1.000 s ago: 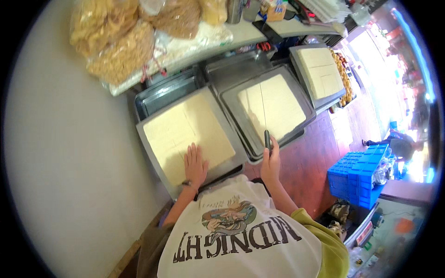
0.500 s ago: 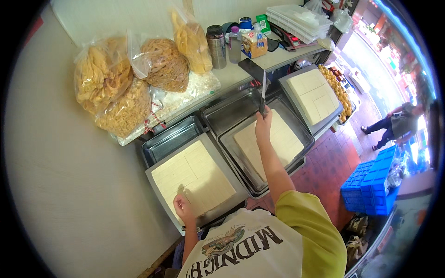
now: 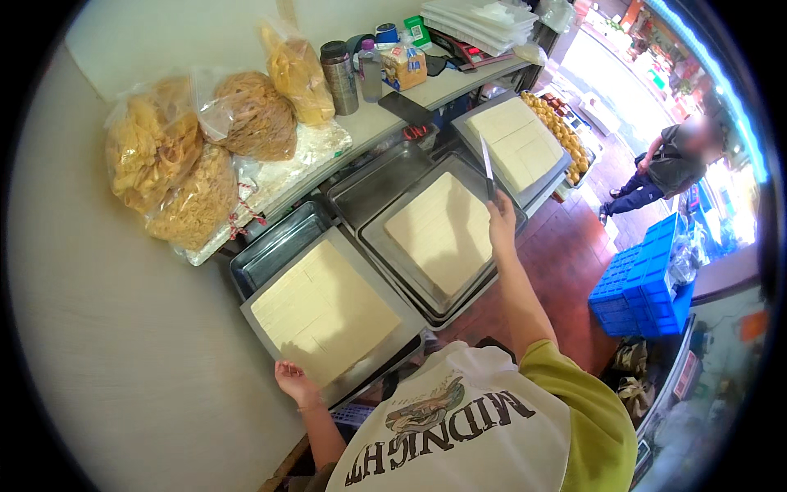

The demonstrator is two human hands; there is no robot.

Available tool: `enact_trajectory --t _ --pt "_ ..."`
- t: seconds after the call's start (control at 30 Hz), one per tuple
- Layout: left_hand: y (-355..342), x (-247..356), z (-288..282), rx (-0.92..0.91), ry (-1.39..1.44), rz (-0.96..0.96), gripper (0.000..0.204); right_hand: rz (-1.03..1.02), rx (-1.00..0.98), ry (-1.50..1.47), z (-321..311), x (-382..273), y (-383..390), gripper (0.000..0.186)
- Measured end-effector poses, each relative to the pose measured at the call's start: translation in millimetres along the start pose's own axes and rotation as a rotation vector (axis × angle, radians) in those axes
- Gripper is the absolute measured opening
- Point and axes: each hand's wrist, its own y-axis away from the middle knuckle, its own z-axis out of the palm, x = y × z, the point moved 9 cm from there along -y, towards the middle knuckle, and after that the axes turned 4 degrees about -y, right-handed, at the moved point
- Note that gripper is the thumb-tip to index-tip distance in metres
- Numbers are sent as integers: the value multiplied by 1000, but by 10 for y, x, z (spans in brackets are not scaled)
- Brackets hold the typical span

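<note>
My right hand (image 3: 502, 225) grips a knife (image 3: 487, 164) by its handle, the blade pointing up and away, over the right edge of the middle tray (image 3: 447, 307). On that tray lies a pale slab of tofu (image 3: 438, 238). My left hand (image 3: 297, 383) hovers by the near left corner of another tofu slab (image 3: 328, 307), its fingers loosely bent with nothing visible in them. Lines divide this slab, which rests on a grey board (image 3: 392, 338). A third slab, also cut into blocks (image 3: 516, 143), sits farther right.
Bags of yellow dried food (image 3: 156, 156) crowd the back shelf (image 3: 373, 123), with a steel flask (image 3: 338, 78) and a bottle (image 3: 370, 72). Beyond the trays are golden pieces (image 3: 566, 135) and a blue crate (image 3: 639, 279). A person (image 3: 668, 160) stands at the right.
My right hand has swung right and nearer with the knife. My left hand has moved off the left slab to its near corner. The view has shifted; the person at right shows more fully.
</note>
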Motion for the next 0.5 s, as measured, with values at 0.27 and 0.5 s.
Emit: enact_trajectory --t 0.27,0.5 --pt "225 -315 161 172 192 77 16 -11 -80 1 278 -13 -1478 41" --pt "807 -1239 318 386 614 -58 19 -107 -181 -4 1188 254 -3492 37"
